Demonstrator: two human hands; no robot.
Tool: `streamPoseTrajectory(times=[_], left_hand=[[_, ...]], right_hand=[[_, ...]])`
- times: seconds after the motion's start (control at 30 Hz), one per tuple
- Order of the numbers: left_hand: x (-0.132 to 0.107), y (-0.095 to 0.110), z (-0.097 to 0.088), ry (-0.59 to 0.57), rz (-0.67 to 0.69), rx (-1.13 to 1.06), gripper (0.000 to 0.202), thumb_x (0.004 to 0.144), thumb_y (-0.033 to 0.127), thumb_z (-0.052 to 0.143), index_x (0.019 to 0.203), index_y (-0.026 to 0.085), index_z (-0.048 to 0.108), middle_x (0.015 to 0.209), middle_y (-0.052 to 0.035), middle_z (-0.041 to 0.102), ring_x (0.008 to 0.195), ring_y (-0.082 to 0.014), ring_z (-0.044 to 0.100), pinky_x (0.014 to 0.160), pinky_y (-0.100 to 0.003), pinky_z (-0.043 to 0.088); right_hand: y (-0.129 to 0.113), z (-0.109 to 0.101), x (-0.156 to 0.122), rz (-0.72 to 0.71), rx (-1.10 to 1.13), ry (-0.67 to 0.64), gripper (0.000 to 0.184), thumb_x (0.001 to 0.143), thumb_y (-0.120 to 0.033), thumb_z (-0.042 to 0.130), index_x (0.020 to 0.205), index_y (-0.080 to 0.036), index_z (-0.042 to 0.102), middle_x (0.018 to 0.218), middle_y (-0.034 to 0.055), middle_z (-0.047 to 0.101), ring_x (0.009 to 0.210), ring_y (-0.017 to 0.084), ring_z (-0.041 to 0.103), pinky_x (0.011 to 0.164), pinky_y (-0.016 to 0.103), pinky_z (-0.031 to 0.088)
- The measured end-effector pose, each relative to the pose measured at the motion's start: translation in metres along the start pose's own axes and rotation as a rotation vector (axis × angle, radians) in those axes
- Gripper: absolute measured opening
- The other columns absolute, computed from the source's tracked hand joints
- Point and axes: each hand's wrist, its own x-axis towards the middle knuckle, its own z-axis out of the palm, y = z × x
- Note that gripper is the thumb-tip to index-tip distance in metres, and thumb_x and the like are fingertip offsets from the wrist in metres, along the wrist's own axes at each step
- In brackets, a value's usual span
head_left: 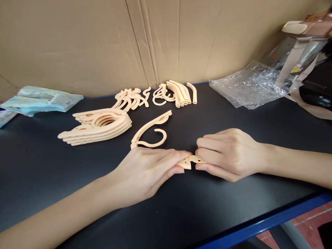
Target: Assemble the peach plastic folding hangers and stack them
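My left hand and my right hand meet over the black table, both pinched on a small peach plastic hanger part with holes in it. The part sits between the fingertips of both hands, just above the table. Just behind my left hand lies a single peach hanger arm with a hook.
A stack of peach hanger pieces lies at the left. Piles of hooks and curved arms sit near the cardboard wall. Clear crumpled plastic bags lie at the right, a blue packet at the far left.
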Motion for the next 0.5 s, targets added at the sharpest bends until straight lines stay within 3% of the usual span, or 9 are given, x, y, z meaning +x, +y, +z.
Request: streamPoseTrajectory(times=[0.27, 0.5], left_hand=[[0.0058, 0.0031, -0.0021, -0.028, -0.024, -0.017, 0.021, 0.106, 0.025, 0.035, 0.11, 0.017, 0.054, 0.084, 0.0016, 0.073, 0.065, -0.0109, 0.068, 0.054, -0.021, 0.043], [0.0043, 0.0023, -0.0021, -0.037, -0.034, -0.07, 0.018, 0.105, 0.023, 0.038, 0.117, 0.019, 0.051, 0.095, 0.0001, 0.074, 0.074, -0.011, 0.07, 0.061, -0.02, 0.046]], right_hand=[[-0.0019, -0.0006, 0.003, -0.043, -0.071, 0.0, 0.038, 0.104, -0.028, 0.034, 0.071, -0.019, 0.052, 0.062, -0.0024, 0.047, 0.053, 0.012, 0.039, 0.049, 0.027, 0.028], [-0.001, -0.0008, 0.0001, -0.057, -0.078, -0.002, 0.037, 0.103, -0.029, 0.035, 0.072, -0.019, 0.052, 0.063, -0.0024, 0.046, 0.054, 0.012, 0.039, 0.05, 0.027, 0.028]])
